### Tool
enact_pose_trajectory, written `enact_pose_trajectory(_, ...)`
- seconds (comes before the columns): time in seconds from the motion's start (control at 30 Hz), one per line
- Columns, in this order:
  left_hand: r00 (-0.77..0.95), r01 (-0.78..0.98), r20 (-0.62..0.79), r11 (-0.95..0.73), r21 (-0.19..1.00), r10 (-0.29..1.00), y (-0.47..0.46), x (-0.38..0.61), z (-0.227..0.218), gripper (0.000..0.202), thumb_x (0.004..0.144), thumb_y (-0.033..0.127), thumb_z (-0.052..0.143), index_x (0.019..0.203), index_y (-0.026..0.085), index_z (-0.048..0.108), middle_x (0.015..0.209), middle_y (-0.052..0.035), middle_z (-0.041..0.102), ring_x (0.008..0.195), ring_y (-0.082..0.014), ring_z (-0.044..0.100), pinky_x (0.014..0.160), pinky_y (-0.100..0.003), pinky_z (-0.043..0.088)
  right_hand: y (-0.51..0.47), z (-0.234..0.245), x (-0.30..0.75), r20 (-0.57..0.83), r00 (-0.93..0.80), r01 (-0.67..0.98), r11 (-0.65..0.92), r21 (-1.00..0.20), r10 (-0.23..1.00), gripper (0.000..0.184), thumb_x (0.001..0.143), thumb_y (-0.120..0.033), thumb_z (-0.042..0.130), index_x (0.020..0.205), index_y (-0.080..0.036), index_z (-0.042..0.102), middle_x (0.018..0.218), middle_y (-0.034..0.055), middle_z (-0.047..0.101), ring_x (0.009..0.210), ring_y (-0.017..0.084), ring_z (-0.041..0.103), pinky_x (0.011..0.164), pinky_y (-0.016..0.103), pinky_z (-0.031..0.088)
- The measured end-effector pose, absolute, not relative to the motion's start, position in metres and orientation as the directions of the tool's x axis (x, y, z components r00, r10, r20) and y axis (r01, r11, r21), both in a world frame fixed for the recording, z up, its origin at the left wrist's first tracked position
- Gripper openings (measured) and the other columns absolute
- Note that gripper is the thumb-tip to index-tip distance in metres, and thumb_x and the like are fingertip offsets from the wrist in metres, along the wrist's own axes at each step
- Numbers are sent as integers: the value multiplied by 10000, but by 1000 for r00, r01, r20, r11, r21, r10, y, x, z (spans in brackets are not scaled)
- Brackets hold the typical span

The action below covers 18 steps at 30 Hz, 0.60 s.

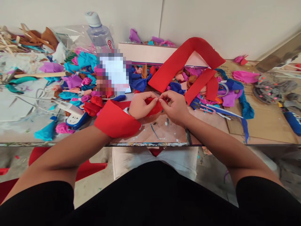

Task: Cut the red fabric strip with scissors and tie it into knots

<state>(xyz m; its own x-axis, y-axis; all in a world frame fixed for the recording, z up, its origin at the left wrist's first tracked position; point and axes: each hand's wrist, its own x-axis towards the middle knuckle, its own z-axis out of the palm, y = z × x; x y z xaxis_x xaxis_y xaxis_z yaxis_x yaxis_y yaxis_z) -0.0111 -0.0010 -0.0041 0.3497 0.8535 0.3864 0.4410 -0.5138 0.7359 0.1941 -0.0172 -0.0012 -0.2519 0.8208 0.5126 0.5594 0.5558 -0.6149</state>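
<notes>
My left hand (142, 105) and my right hand (174, 106) meet over the near part of the table, thumbs and fingertips pinched close together. Between them is a red strip (155, 109), which looks like crepe paper, gripped by both hands and partly hidden by the fingers. A wide red band (117, 121) wraps over my left wrist; whether it joins the pinched strip I cannot tell. Beyond my right hand, a long folded red strip (172, 67) lies across the heap. Scissors with pink handles (207, 108) rest to the right of my right hand.
Crumpled colored paper pieces (86, 62) cover the left and back. A water bottle (100, 33) stands behind a lit, blurred phone screen (115, 70). A white and blue power strip (77, 118) lies left, cardboard (265, 116) right. The table edge (150, 144) runs before me.
</notes>
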Motion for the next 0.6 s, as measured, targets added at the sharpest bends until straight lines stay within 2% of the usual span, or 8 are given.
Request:
enact_pose_trajectory(0.13,365,462,416,-550,696,833,-1,-11,-5,331,1011,451,589,963,195,794,948,-53,820,855,-191,725,858,-318,548,-17,-5,191,496,-194,503,520,-690,846,53,957,-244,661,909,-231,680,899,30,723,782,197,640,727,354,513)
enact_pose_trajectory(0.3,372,460,452,-584,669,811,-1,-10,-7,332,1020,440,577,974,195,797,972,-51,829,873,-194,743,854,-316,544,-14,-9,191,524,-214,462,558,-689,824,75,959,-242,634,887,-229,645,1139,87,693,1080,249,651,859,386,540)
enact_pose_trajectory(0.43,382,461,466,-602,652,798,-1,-11,-9,343,1030,456,577,993,199,800,988,-49,831,879,-192,745,864,-312,545,-13,-11,191,505,-248,437,560,-704,827,82,974,-246,600,897,-227,619,1158,104,675,1091,250,643,919,412,534)
enact_pose_trajectory(0.6,386,435,472,-608,665,793,0,-13,-11,337,1032,452,593,1010,198,812,991,-49,834,875,-190,752,860,-308,547,-14,-11,192,492,-226,439,539,-719,841,95,979,-276,621,901,-224,638,1113,102,681,1052,247,645,857,389,532)
